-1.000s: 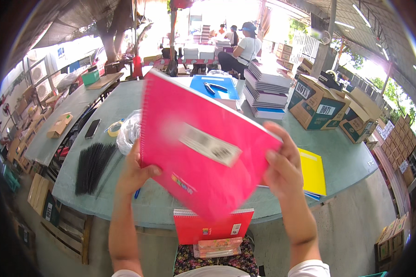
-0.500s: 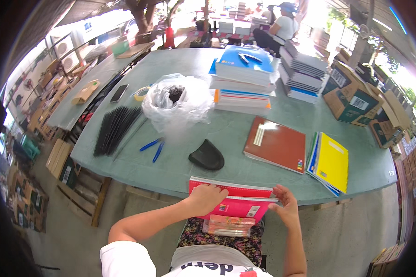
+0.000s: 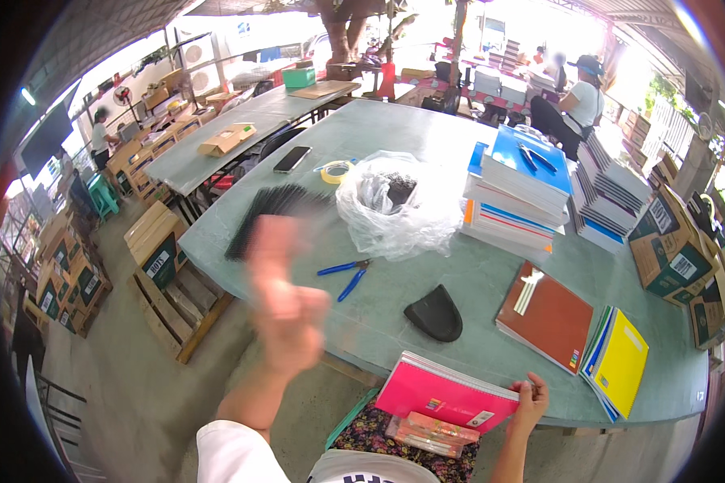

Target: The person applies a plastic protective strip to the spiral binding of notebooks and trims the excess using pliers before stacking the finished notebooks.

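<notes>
At the table's near edge, a pink notebook [image 3: 451, 396] stands tilted above my lap. The fingers and thumb of my right hand [image 3: 532, 402] close on its right end. My left hand [image 3: 286, 294] is raised off the notebook and smeared by motion, so its fingers are hard to read. It appears in front of a fan of long, thin black rods [image 3: 270, 213] on the table; whether it touches them I cannot tell. Blue-handled pliers [image 3: 353, 278] lie just right of that hand. Below the notebook, a clear packet of pencil-like sticks [image 3: 431, 435] rests on my lap.
On the green table [image 3: 379, 314] sit a black curved pad [image 3: 435, 314], a plastic bag [image 3: 399, 209], a tape roll [image 3: 336, 171] and a phone [image 3: 292, 159]. Brown [image 3: 545, 316] and yellow notebooks [image 3: 620, 354] lie right. Behind stand book stacks [image 3: 515, 197] and cartons [image 3: 673, 241]. A person [image 3: 580, 105] sits beyond.
My left hand has let go of the notebook and moved up and left, toward the black rods. The red sheet behind the pink cover no longer shows. The view has swung left.
</notes>
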{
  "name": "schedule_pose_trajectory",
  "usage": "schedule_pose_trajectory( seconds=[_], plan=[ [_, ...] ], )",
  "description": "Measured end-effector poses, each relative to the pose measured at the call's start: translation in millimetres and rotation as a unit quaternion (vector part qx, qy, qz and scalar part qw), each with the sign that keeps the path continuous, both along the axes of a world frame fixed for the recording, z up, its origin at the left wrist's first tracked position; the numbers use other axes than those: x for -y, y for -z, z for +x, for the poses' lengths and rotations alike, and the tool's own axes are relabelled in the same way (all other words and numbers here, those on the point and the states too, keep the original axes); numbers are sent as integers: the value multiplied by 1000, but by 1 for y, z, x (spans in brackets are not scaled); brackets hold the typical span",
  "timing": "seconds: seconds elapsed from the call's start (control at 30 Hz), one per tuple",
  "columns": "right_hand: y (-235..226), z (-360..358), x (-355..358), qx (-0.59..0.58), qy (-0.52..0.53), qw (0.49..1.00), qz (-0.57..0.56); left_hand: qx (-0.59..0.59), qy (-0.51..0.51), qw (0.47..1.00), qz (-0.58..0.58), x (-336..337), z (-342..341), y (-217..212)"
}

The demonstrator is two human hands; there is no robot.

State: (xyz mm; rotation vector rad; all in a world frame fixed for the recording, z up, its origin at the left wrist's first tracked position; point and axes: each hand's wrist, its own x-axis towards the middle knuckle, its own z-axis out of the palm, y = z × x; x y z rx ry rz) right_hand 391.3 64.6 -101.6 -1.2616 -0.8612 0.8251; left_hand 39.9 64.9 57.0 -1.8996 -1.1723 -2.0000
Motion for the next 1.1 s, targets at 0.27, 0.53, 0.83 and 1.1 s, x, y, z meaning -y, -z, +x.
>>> schedule_pose_trajectory(
  seconds=[0.27, 0.53, 0.83, 1.1],
  plan=[
    [11, -7, 3, -13, -19, 1000, 9, -120, -276, 924, -237, -61, -129, 115],
    [15, 16, -10, 204, -10, 978, -36, -216, -436, 799, -353, -63, -160, 210],
    [-59, -111, -15, 516, -295, 792, 142, 78, -298, 900, -308, -6, -137, 166],
    [-24, -120, -18, 524, -274, 796, 129, 359, -67, 910, -194, 25, -110, 81]
  ],
)
